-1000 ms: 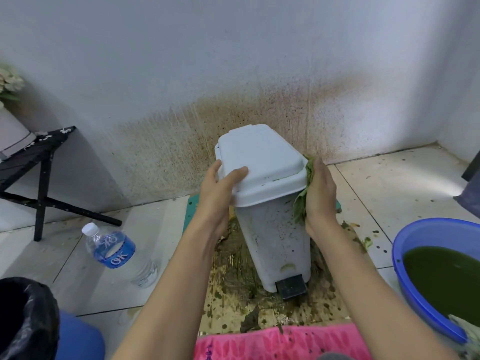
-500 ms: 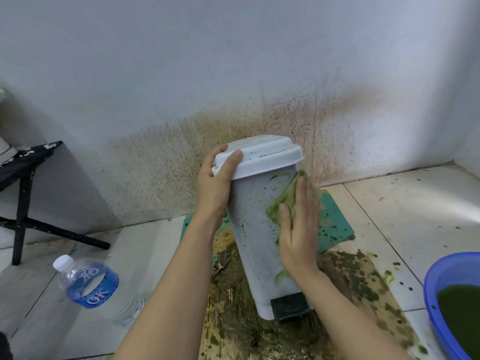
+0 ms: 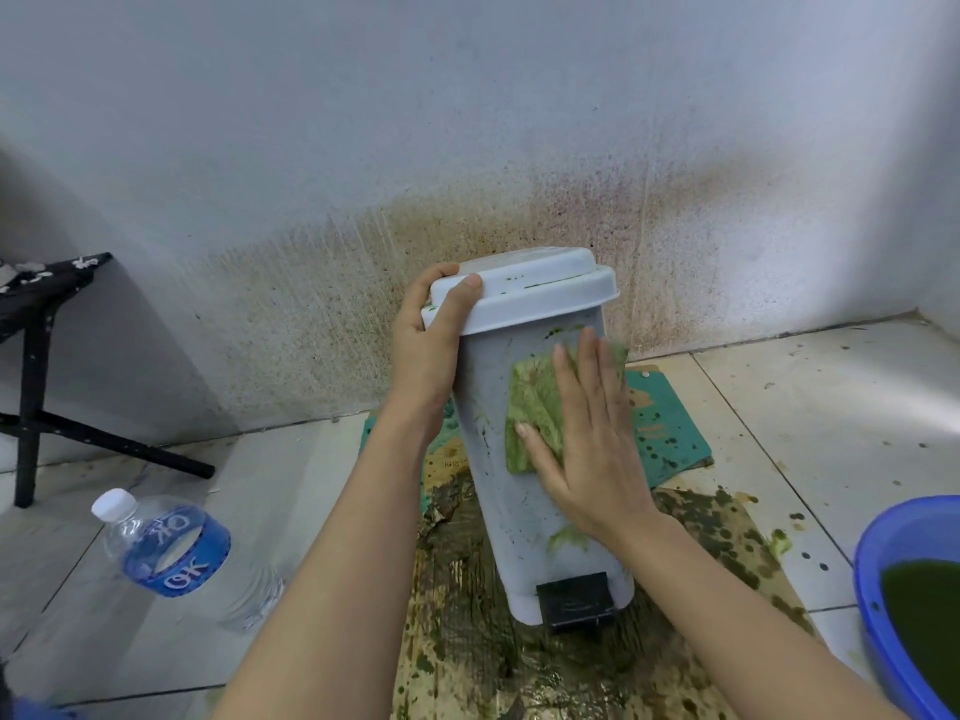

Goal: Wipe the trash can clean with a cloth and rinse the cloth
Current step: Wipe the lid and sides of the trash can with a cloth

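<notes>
Head view: I'm wiping the front of the can point(image 3: 519, 537).
Left hand point(image 3: 426, 350): grips the lid point(image 3: 535, 298) edge, bracing the can.
Right hand point(image 3: 592, 449): flat, fingers straight, pressing the cloth point(image 3: 535, 407) on to scrub.

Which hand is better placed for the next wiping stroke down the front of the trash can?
Right. The right hand lies flat on the green cloth, pressing it against the trash can front above a green smear. The left hand grips the lid edge, probably steadying the can.

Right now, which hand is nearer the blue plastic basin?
Right. The right hand presses the green cloth left of the blue basin; the left hand grips the white lid farther left.
</notes>
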### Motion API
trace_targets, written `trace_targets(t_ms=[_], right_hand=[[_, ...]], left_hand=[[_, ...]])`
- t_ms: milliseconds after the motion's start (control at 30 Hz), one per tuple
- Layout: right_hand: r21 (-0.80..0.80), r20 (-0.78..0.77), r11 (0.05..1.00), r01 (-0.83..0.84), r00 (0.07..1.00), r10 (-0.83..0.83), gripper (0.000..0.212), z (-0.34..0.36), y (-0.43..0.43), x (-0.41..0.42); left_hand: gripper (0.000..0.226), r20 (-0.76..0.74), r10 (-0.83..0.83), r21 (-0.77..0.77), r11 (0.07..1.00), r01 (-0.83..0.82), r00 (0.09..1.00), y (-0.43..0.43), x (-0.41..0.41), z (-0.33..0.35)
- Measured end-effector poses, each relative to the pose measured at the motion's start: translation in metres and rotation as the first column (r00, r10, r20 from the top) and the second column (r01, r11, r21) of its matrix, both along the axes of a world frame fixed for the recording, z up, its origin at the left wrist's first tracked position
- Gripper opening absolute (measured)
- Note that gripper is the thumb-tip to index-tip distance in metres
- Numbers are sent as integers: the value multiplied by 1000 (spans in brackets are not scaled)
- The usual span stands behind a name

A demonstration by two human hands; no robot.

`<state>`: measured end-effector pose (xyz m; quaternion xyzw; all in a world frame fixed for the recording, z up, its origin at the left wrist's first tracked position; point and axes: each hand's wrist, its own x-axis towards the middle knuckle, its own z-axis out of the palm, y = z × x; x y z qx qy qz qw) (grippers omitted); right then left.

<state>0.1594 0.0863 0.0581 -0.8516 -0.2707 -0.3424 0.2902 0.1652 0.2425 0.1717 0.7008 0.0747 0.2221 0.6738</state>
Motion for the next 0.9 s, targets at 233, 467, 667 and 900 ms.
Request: trace_targets(t_ms=[233, 467, 667, 900], right_hand=[[133, 235, 991, 24, 970, -55, 50, 9, 22, 8], [237, 185, 963, 129, 967, -175, 47, 4, 43, -12], [-240, 406, 971, -3, 908, 103, 51, -10, 41, -10], [-39, 207, 999, 31, 978, -22, 60, -32, -4, -12]], left_hand=[[27, -18, -56, 57, 997, 57, 998, 3, -7, 0], [24, -15, -48, 5, 999, 48, 999, 2, -12, -1], [22, -39, -73, 35, 997, 74, 997, 6, -14, 5], [25, -39, -93, 50, 994, 95, 995, 4, -13, 2]])
